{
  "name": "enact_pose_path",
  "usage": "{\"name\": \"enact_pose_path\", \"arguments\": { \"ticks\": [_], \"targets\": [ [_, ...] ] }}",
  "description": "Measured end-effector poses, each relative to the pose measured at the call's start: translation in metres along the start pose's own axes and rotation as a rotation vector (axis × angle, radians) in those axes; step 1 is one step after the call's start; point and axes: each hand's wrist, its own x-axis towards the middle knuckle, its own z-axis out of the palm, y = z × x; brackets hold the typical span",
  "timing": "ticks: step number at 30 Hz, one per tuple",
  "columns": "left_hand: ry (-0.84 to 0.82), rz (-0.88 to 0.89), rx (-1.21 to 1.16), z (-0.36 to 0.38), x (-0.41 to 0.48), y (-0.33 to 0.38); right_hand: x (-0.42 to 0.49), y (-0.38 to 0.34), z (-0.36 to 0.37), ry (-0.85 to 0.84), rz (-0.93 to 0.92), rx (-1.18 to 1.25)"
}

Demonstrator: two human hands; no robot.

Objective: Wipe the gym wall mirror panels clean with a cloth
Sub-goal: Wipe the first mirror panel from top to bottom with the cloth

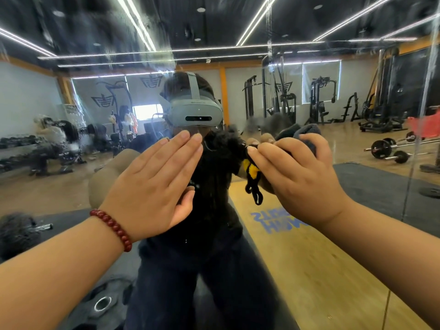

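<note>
Two hands at the mirror panel

I see my left hand (152, 184) flat, fingers straight, against the mirror (71, 115). My right hand (297, 177) has its grip clamped on the dark cloth (297, 132), pressed to the glass beside it.

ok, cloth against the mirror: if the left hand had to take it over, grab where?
Probably the bunched grey top of the cloth, coming over the right hand, whose fingers cover the middle. The black-and-yellow tail dangles too thin to wipe with.
</note>
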Motion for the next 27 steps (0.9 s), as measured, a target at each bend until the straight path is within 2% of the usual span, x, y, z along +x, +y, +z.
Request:
{"name": "enact_pose_path", "arguments": {
  "ticks": [17,21,27],
  "targets": [
    [0.0,-0.003,-0.004,0.0,-0.001,0.0,0.004,0.006,-0.005,-0.034,-0.072,0.013],
    [0.013,-0.004,-0.008,0.0,0.0,0.0,0.018,0.001,0.002,0.002,-0.049,0.018],
    [0.006,-0.012,-0.024,0.001,-0.001,0.0,0.002,0.006,-0.007,-0.068,-0.051,-0.004]
  ]
}}
